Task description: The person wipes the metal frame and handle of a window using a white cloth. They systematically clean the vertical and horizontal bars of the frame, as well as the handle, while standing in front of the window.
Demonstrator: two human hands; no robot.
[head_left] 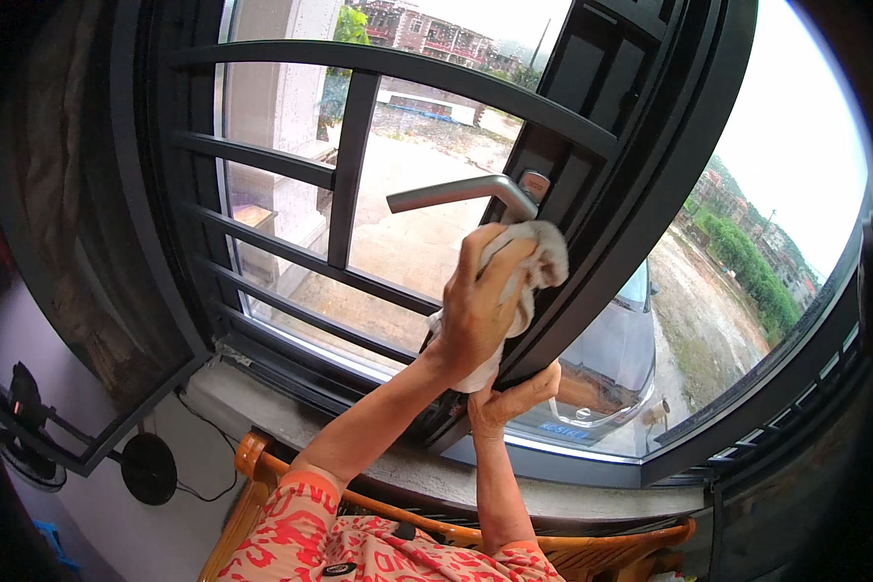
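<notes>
My left hand (477,308) is closed around a white cloth (545,254) and presses it against the dark window frame (592,281), just below the silver window handle (456,194). Part of the cloth hangs down under the palm. Lower down, my right hand (514,400) grips the bottom part of the same frame, thumb up near the cloth's lower end. Some of its fingers are hidden by the frame. The handle points to the left, and neither hand touches it.
Dark horizontal bars (281,160) cross the window on the left. Below runs a pale sill (398,475), with a wooden chair back (650,535) in front of it. A black stand fan (29,417) stands at the left. Outside, a grey car (601,359) is parked.
</notes>
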